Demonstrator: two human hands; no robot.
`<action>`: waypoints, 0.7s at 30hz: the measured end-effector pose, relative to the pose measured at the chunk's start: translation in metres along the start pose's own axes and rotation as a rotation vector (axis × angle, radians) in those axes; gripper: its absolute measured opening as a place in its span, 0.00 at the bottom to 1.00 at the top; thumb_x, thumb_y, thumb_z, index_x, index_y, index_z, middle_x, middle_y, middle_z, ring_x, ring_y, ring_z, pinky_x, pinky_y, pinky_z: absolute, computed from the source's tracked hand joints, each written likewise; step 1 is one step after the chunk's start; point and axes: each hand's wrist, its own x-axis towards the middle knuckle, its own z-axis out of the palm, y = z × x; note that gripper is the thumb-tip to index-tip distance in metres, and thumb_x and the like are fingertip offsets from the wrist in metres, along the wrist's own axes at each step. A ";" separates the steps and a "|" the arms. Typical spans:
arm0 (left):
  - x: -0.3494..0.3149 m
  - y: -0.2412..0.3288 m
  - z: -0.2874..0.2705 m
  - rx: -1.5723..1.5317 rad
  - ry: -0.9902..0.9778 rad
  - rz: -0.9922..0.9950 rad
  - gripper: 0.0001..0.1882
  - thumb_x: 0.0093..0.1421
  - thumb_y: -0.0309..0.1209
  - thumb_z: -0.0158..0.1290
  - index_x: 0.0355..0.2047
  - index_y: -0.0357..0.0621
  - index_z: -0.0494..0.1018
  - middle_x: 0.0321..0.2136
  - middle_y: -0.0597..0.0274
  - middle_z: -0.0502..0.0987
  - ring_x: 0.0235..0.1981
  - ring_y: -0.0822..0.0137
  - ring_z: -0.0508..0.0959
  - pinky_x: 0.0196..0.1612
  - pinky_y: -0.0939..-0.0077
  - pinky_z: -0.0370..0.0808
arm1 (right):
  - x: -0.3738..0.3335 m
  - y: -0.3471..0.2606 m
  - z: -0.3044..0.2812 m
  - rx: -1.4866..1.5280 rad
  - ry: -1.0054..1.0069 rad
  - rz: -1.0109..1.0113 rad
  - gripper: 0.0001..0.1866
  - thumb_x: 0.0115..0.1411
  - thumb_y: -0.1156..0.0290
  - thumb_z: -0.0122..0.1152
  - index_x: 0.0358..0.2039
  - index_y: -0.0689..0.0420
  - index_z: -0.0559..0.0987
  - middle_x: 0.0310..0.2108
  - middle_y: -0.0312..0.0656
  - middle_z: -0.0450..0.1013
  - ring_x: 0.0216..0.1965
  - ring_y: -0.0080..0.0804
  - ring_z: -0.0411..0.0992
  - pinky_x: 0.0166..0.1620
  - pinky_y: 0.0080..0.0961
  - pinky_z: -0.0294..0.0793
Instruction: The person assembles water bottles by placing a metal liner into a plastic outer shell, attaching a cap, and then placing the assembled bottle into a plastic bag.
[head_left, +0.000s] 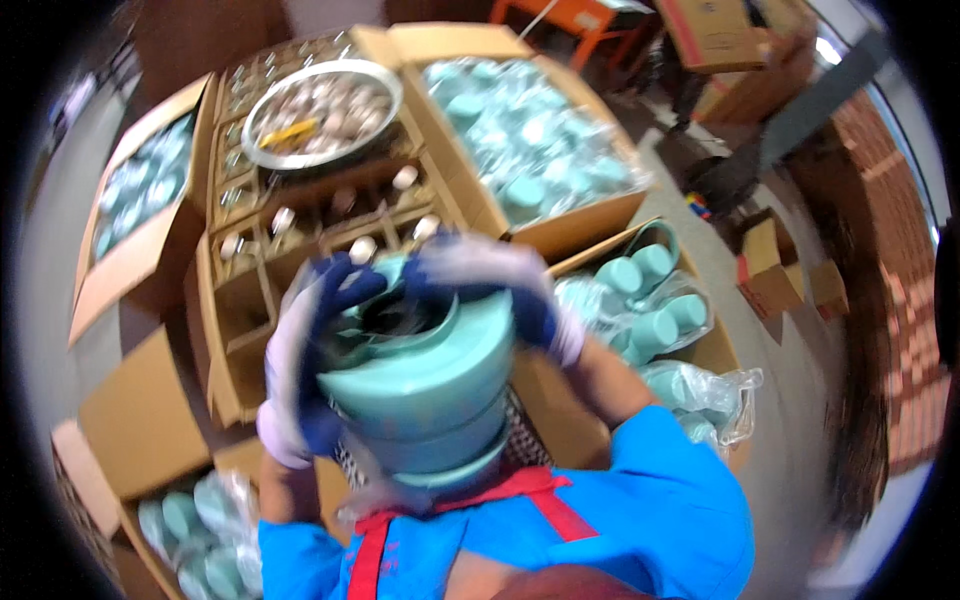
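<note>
From the teal vessel [430, 395], an open cell [243, 298] in the divided carton [226, 372] offered a way down at ten o'clock, between cardboard walls. At eleven, a metal bowl [300, 161] covered the cells beneath. Bagged teal parts [535, 130] crowded one o'clock, teal cups [655, 330] two to three; a floor strip [790, 420] lay beyond at three.

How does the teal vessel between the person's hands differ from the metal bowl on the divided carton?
The teal vessel is blue-green; the metal bowl is silvery. The teal vessel is held between the left hand and right hand; the metal bowl sits on the divided carton. The metal bowl holds many small pale pieces; the teal vessel's contents are unclear. Both look round.
</note>
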 end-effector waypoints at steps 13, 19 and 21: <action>0.031 -0.051 -0.025 -0.203 0.198 0.373 0.18 0.67 0.34 0.49 0.55 0.45 0.74 0.48 0.55 0.78 0.49 0.63 0.78 0.54 0.70 0.75 | -0.017 0.089 0.010 -0.107 0.487 0.448 0.17 0.67 0.67 0.56 0.53 0.62 0.77 0.50 0.47 0.75 0.53 0.40 0.73 0.57 0.35 0.71; -0.085 -0.246 -0.004 0.758 -0.226 -0.326 0.24 0.60 0.33 0.56 0.57 0.44 0.70 0.50 0.42 0.75 0.52 0.47 0.75 0.55 0.58 0.72 | -0.018 0.145 0.053 -0.227 0.602 0.520 0.17 0.66 0.68 0.57 0.53 0.62 0.77 0.49 0.45 0.76 0.51 0.37 0.74 0.55 0.31 0.72; -0.096 -0.242 0.019 0.864 -0.435 -0.498 0.35 0.56 0.39 0.62 0.63 0.48 0.64 0.59 0.43 0.66 0.57 0.42 0.69 0.57 0.53 0.70 | -0.019 0.150 0.063 -0.250 0.630 0.525 0.17 0.66 0.68 0.57 0.53 0.62 0.77 0.48 0.45 0.76 0.50 0.36 0.74 0.55 0.30 0.73</action>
